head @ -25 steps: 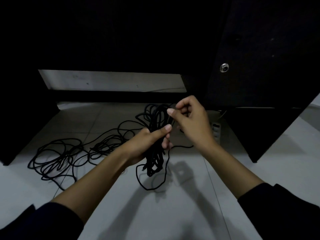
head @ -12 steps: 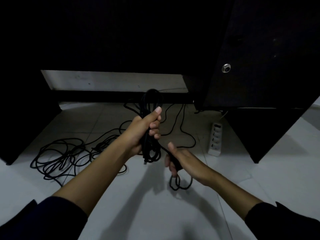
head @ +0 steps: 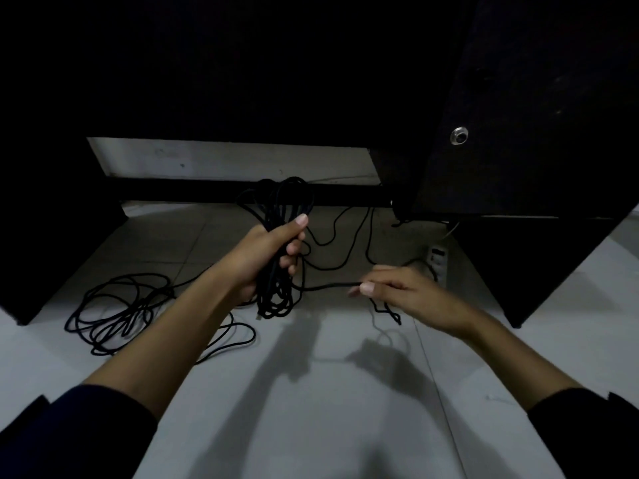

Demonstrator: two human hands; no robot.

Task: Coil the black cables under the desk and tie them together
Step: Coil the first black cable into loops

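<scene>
My left hand [head: 268, 257] grips a bundle of coiled black cable [head: 281, 202] upright above the floor; loops stick out above my fist and hang below it. A single strand [head: 328, 287] runs level from the bundle to my right hand [head: 404, 292], which pinches it out to the right, slightly blurred. A short loose end [head: 389, 311] dangles under that hand. More black cable [head: 117, 305] lies in loose loops on the floor at the left, and another strand [head: 345, 250] trails back under the desk.
The dark desk underside fills the top of the view, with a black side panel [head: 518, 133] at the right and another at the left. A white power strip [head: 438, 259] lies on the pale tiled floor [head: 328, 409] beyond my right hand.
My right hand has moved out to the right and slightly up, drawing a strand taut from the bundle. My left hand keeps holding the coil in about the same place.
</scene>
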